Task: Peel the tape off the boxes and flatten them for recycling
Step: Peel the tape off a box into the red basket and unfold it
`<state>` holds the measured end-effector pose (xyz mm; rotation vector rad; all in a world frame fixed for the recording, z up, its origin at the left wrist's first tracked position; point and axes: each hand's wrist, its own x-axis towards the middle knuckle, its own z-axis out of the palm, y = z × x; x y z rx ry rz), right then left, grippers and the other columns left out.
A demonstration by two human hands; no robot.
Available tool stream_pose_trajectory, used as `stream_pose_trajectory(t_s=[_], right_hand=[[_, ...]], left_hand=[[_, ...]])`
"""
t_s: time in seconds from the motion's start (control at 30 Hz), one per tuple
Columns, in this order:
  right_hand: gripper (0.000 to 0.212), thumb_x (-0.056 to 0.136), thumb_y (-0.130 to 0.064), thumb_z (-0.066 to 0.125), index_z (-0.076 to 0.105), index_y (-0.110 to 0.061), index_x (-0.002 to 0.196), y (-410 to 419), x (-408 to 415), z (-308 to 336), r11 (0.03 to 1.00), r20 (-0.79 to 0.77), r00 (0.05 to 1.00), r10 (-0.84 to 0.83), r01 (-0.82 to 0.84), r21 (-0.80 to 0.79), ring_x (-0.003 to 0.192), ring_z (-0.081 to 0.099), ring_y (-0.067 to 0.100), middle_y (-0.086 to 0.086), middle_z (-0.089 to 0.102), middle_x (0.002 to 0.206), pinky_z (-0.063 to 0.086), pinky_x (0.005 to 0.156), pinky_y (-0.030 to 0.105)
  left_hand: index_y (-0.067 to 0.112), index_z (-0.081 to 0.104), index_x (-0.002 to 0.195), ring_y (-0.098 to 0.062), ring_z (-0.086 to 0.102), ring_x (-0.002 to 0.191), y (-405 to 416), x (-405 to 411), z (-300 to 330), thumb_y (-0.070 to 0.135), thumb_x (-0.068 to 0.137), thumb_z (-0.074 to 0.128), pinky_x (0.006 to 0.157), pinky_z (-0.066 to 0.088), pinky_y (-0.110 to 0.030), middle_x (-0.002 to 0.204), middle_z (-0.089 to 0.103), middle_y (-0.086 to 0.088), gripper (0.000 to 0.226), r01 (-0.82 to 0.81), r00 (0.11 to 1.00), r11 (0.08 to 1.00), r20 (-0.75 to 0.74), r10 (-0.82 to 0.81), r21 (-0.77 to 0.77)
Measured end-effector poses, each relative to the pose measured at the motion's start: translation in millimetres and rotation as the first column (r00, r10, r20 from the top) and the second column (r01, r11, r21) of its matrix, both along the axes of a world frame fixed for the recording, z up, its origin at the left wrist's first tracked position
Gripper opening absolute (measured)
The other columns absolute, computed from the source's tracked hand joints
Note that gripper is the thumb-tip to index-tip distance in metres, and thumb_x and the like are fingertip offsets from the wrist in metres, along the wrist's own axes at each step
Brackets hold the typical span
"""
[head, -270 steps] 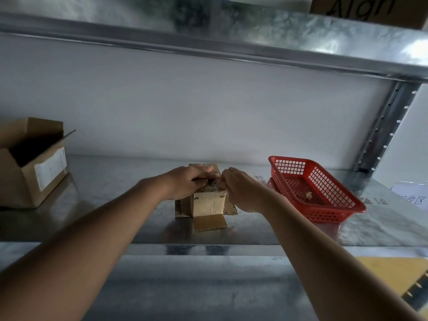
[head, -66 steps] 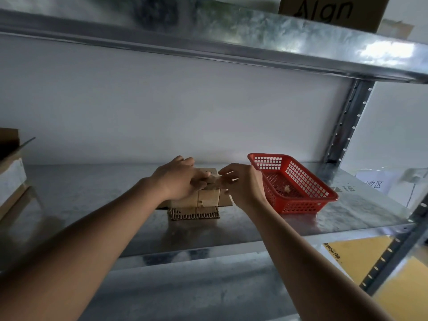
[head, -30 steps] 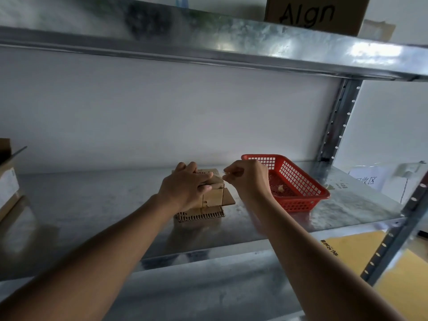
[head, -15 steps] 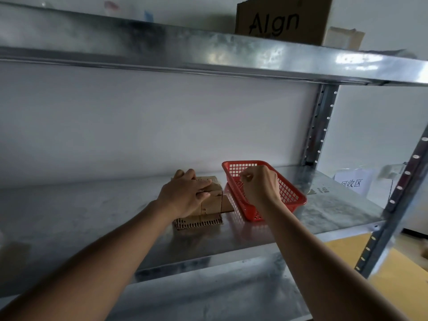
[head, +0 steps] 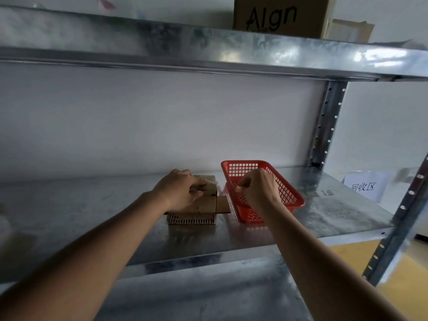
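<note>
A small brown cardboard box [head: 209, 201] sits on the metal shelf [head: 92, 216], its flaps spread out and a corrugated flap [head: 192, 220] lying in front. My left hand [head: 179, 193] grips the box from the top and left side, thumb on its front face. My right hand [head: 259, 191] hovers over the red plastic basket [head: 294, 198] just right of the box. Its fingertips are pinched together on a small scrap of tape that is barely visible.
The upper metal shelf [head: 208, 49] hangs low overhead and carries a cardboard box printed "Algn" [head: 278, 17]. Perforated uprights stand at the back right [head: 324, 126] and front right [head: 398, 223]. A white paper sign [head: 362, 186] stands at the shelf's far right.
My right hand has left the box and moved right, over the red basket, fingers still pinched. My left hand stays on the box. The view has turned right and up.
</note>
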<state>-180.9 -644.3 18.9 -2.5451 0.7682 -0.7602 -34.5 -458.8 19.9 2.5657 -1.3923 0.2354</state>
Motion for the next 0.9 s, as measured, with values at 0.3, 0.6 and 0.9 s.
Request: stream_pose_trajectory(t_s=[0.3, 0.6, 0.9], right_hand=[[0.007, 0.087, -0.013, 0.081, 0.082, -0.013, 0.094, -3.8, -2.9, 0.7, 1.0, 0.016, 1.0, 0.025, -0.025, 0.001, 0.083, 0.071, 0.017, 0.006, 0.078, 0.097, 0.061, 0.073, 0.031], [0.006, 0.087, -0.018, 0.082, 0.081, -0.014, 0.09, -7.8, -6.9, -2.8, 0.999, 0.027, 0.999, -0.036, 0.035, 0.021, 0.079, 0.068, 0.016, 0.004, 0.076, 0.095, 0.057, 0.068, 0.029], [0.006, 0.091, -0.009, 0.075, 0.078, -0.011, 0.096, -9.4, -8.6, -2.9, 1.0, 0.07, 0.997, -0.027, 0.026, 0.011, 0.082, 0.069, 0.02, 0.008, 0.076, 0.1, 0.061, 0.072, 0.035]], left_hand=[[0.041, 0.054, 0.147, -0.026, 0.052, 0.125, 0.1, 2.8, -7.3, 0.046, 0.101, 0.057, 0.104, 0.046, -0.041, 0.132, 0.059, 0.001, 0.046, -0.013, 1.0, 1.0, -0.023, 0.013, -0.028], [0.04, 0.054, 0.147, -0.022, 0.054, 0.127, -0.2, 0.7, -5.8, 0.045, 0.102, 0.057, 0.104, 0.046, -0.037, 0.137, 0.059, 0.003, 0.045, -0.014, 1.0, 1.0, -0.017, 0.014, -0.022], [0.041, 0.055, 0.147, -0.024, 0.054, 0.126, -0.6, 2.1, -7.3, 0.045, 0.102, 0.057, 0.103, 0.047, -0.038, 0.136, 0.059, 0.003, 0.045, -0.017, 1.0, 1.0, -0.022, 0.017, -0.025]])
